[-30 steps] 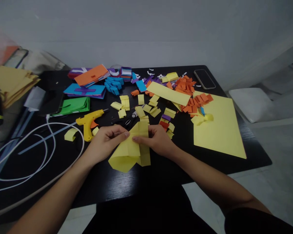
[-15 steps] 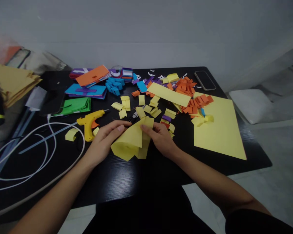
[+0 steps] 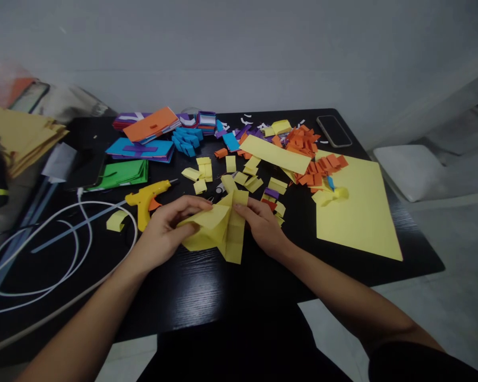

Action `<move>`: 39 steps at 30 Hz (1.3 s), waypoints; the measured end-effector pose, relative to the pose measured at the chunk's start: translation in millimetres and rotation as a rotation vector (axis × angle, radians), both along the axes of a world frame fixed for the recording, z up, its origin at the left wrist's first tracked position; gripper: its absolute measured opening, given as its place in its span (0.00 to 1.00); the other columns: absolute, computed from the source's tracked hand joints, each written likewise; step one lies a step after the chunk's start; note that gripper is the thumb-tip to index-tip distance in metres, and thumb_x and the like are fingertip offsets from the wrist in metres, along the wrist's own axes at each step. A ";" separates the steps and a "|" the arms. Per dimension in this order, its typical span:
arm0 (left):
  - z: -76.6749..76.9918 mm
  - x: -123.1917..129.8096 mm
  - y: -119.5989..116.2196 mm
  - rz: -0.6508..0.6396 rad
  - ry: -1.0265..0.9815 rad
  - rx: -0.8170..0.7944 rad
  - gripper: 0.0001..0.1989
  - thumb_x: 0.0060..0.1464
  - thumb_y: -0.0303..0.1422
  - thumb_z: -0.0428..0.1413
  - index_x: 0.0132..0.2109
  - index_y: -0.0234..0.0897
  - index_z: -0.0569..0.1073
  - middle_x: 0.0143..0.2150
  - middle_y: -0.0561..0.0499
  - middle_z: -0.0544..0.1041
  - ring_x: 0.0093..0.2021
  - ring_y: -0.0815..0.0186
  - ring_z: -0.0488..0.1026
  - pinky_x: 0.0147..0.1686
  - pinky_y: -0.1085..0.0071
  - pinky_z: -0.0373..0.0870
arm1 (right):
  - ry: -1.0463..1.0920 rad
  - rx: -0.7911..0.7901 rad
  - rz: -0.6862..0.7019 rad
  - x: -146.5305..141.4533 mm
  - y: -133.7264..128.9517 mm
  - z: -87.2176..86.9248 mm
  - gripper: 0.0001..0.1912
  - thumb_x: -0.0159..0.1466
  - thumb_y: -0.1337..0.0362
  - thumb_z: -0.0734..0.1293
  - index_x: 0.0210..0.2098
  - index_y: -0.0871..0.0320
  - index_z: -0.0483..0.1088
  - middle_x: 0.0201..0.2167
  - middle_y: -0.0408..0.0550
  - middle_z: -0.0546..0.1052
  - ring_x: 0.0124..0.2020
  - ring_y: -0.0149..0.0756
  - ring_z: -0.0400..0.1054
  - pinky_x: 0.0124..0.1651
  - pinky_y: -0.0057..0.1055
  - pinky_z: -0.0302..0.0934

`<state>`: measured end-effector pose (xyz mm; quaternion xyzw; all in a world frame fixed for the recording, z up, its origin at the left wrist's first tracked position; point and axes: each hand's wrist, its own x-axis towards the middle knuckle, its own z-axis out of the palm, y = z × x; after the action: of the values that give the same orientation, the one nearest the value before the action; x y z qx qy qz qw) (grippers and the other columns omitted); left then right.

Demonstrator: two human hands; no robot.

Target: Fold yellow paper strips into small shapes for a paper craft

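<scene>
A folded sheet of yellow paper (image 3: 234,233) is held up between both hands over the front middle of the black table. My left hand (image 3: 171,225) grips its left flap, thumb below and fingers above. My right hand (image 3: 263,220) pinches the upper right edge between thumb and fingers. Small cut yellow pieces (image 3: 205,168) lie just beyond the hands. A pair of scissors (image 3: 220,188) is mostly hidden behind the paper. The yellow glue gun (image 3: 144,204) rests left of my left hand.
Folded orange paper (image 3: 153,124), blue paper (image 3: 139,149) and green paper (image 3: 123,174) lie back left. Orange pieces (image 3: 302,142) and a yellow strip (image 3: 275,154) are back right. A large yellow sheet (image 3: 358,212) and a phone (image 3: 333,131) lie right; a white cable (image 3: 90,233) loops left.
My left hand has shifted its hold onto the paper's left flap, with the thumb now below. The rolled left part has flattened and the folded right part has turned slightly.
</scene>
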<state>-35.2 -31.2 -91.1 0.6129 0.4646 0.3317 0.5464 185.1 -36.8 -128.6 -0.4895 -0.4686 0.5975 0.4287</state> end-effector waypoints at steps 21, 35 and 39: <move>-5.5 13.5 -1.1 0.184 0.002 -0.050 0.13 0.53 0.40 0.65 0.41 0.38 0.75 0.43 0.47 0.83 0.40 0.60 0.80 0.37 0.68 0.77 | 0.060 0.081 0.019 -2.3 -2.1 -2.3 0.13 0.64 0.53 0.70 0.42 0.55 0.75 0.38 0.48 0.82 0.40 0.40 0.77 0.43 0.36 0.72; -13.0 -0.5 -8.9 0.016 0.530 0.653 0.12 0.62 0.37 0.57 0.49 0.42 0.80 0.49 0.47 0.85 0.46 0.58 0.83 0.48 0.67 0.77 | -0.333 0.429 0.034 -5.0 -18.9 -1.4 0.13 0.70 0.60 0.64 0.50 0.56 0.76 0.38 0.48 0.81 0.34 0.35 0.74 0.36 0.31 0.67; -16.1 -0.8 -9.7 -0.009 0.584 0.681 0.13 0.63 0.38 0.57 0.51 0.43 0.80 0.49 0.47 0.85 0.47 0.57 0.83 0.48 0.66 0.78 | -0.333 0.414 0.032 -4.2 -18.2 -1.8 0.12 0.69 0.60 0.65 0.48 0.56 0.77 0.37 0.47 0.81 0.34 0.35 0.74 0.36 0.30 0.66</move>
<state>-36.0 -41.0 -107.2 0.8277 0.4611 0.2766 0.1607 180.9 -54.9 -130.5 -0.4756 -0.6523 0.4069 0.4274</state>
